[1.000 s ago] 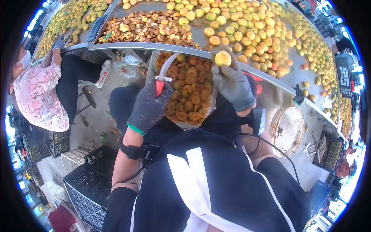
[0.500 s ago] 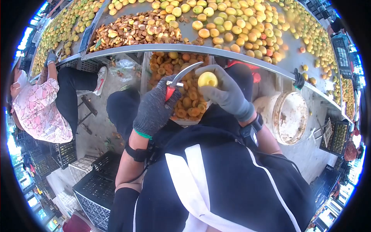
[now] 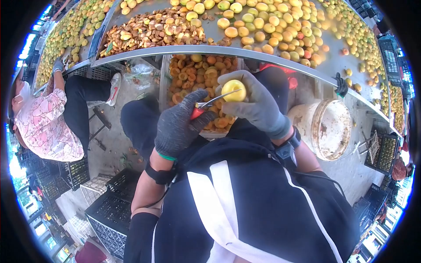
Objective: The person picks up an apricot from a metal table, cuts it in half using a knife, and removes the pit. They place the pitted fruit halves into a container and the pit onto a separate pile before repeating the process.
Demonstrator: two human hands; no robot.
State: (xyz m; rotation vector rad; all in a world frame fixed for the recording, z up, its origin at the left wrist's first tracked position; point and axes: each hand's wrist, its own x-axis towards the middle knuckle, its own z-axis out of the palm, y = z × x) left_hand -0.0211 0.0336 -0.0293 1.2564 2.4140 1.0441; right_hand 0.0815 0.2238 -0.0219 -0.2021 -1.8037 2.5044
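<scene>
My left hand [image 3: 182, 122], in a dark knitted glove, is closed around the red handle of a curved knife [image 3: 198, 113]. The blade points right, its tip against the face of a yellow apricot [image 3: 233, 90]. That fruit sits in the fingers of my right hand [image 3: 258, 105], which wears a grey glove. Below and beyond both hands, a crate [image 3: 165, 81] holds many halved apricots [image 3: 188, 74]. On the metal table [image 3: 215, 33] above lie a heap of brown pits [image 3: 149, 33] and many whole apricots [image 3: 280, 26].
A stained white bucket [image 3: 331, 129] stands at the right. Black crates [image 3: 109, 219] are at the lower left. Another person in a pink patterned top [image 3: 50, 127] sits at the left, a gloved hand by the fruit. A dark glove [image 3: 340, 85] hangs on the table edge.
The knife has swung down from upright to point right, its tip now at the apricot. My right hand has turned the fruit, and its hollow no longer shows.
</scene>
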